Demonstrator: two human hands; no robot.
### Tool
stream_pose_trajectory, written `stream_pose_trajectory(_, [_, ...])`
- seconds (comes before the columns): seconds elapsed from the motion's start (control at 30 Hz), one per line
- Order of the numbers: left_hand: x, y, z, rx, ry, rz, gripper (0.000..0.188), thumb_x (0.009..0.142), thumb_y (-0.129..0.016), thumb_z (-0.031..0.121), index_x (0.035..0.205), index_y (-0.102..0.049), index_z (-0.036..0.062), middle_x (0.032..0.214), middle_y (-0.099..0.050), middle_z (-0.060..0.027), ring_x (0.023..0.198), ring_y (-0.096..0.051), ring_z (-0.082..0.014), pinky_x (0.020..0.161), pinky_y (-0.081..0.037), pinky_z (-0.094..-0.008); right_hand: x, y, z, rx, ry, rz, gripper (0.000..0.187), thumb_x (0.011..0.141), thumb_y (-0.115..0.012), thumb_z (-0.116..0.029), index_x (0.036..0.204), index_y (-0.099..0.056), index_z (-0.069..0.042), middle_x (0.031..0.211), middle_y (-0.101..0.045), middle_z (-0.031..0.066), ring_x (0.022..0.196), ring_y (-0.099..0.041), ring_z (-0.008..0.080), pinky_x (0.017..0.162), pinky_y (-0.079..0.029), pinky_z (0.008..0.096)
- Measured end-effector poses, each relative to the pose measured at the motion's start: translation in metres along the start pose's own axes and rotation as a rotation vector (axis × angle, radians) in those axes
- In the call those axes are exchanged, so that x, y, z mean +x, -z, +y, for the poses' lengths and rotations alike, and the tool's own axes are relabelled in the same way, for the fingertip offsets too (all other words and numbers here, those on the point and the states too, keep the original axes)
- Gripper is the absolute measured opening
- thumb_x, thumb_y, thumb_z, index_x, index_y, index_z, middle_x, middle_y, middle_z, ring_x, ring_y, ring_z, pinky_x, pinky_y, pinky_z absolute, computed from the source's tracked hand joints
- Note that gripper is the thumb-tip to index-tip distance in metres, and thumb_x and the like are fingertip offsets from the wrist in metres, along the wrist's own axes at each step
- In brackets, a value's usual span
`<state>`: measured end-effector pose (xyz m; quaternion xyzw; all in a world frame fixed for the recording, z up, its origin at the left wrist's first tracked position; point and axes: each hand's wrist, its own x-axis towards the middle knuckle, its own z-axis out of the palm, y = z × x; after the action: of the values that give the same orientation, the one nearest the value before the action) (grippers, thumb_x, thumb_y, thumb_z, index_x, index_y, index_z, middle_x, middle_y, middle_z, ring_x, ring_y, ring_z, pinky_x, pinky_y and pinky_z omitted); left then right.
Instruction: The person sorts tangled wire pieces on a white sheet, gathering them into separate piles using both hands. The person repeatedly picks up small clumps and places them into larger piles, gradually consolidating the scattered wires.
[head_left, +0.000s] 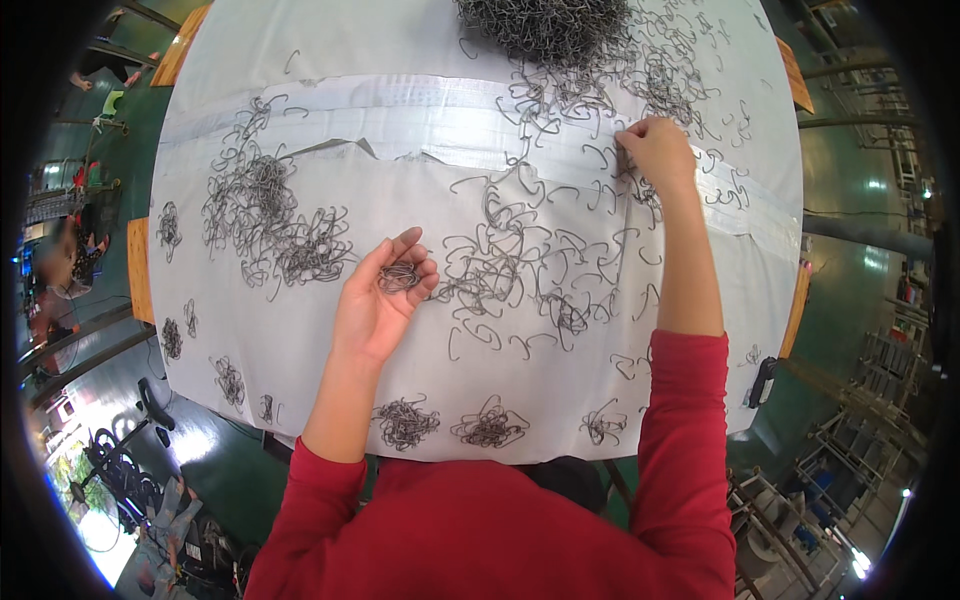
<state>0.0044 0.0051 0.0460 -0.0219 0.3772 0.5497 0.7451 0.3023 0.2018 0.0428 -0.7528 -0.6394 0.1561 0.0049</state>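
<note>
Palm up over the middle of the table, my left hand [372, 310] curls its fingers round a small bunch of bent wire hooks [399, 277]. Farther off to the right, my right hand [665, 155] reaches down to the table with thumb and fingertips pinched on dark wire hooks [625, 162]; how many it grips cannot be made out. Loose S-shaped and curved hooks [495, 265] lie scattered between the two hands. A dense heap of the same hooks [545, 25] stands at the far edge, with many strewn to its right.
Left of my left hand lies a tangled cluster of hooks [268, 190]. Small separate piles sit along the near edge, such as one pile [407, 424] by my left forearm. Silvery tape [420, 95], torn in places, crosses the white table cover [540, 385]. A black object [764, 383] rests at the right edge.
</note>
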Motion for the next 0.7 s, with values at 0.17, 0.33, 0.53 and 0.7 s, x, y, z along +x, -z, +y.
stream_pose_trajectory(0.17, [-0.022, -0.012, 0.003, 0.007, -0.030, 0.012, 0.029, 0.094, -0.046, 0.018, 0.112, -0.053, -0.0036, 0.091, -0.059, -0.0086, 0.083, -0.059, -0.0199, 0.075, -0.053, -0.0312, -0.014, 0.002, 0.001, -0.093, 0.164, 0.126, 0.021, 0.081, -0.057, -0.024, 0.086, -0.066, -0.006, 0.088, -0.067, 0.0145, 0.085, -0.063, 0.0323, 0.072, -0.048, 0.0412])
stream_pose_trajectory(0.33, [-0.039, 0.011, 0.002, 0.014, -0.041, 0.066, 0.029, 0.093, -0.046, 0.018, 0.112, -0.053, -0.0036, 0.090, -0.059, -0.0086, 0.083, -0.059, -0.0199, 0.076, -0.053, -0.0313, -0.153, -0.001, -0.026, 0.121, 0.540, -0.161, 0.012, 0.081, -0.053, -0.015, 0.084, -0.058, -0.004, 0.086, -0.060, 0.0130, 0.078, -0.060, 0.0313, 0.069, -0.044, 0.0442])
stream_pose_trajectory(0.53, [-0.043, 0.023, -0.003, 0.008, -0.018, 0.076, 0.031, 0.094, -0.045, 0.018, 0.113, -0.052, -0.0048, 0.092, -0.059, -0.0097, 0.085, -0.059, -0.0207, 0.078, -0.053, -0.0321, -0.261, -0.030, -0.016, 0.180, 0.713, -0.450, 0.015, 0.076, -0.062, -0.017, 0.085, -0.057, -0.007, 0.083, -0.055, 0.0095, 0.078, -0.057, 0.0286, 0.069, -0.043, 0.0416])
stream_pose_trajectory(0.7, [-0.030, 0.016, -0.004, -0.012, 0.004, 0.054, 0.032, 0.094, -0.044, 0.018, 0.114, -0.052, -0.0066, 0.093, -0.059, -0.0110, 0.087, -0.059, -0.0222, 0.079, -0.052, -0.0335, -0.164, -0.018, -0.041, 0.259, 0.698, 0.040, 0.025, 0.078, -0.062, -0.015, 0.101, -0.058, -0.006, 0.096, -0.053, 0.0120, 0.089, -0.054, 0.0296, 0.074, -0.044, 0.0401])
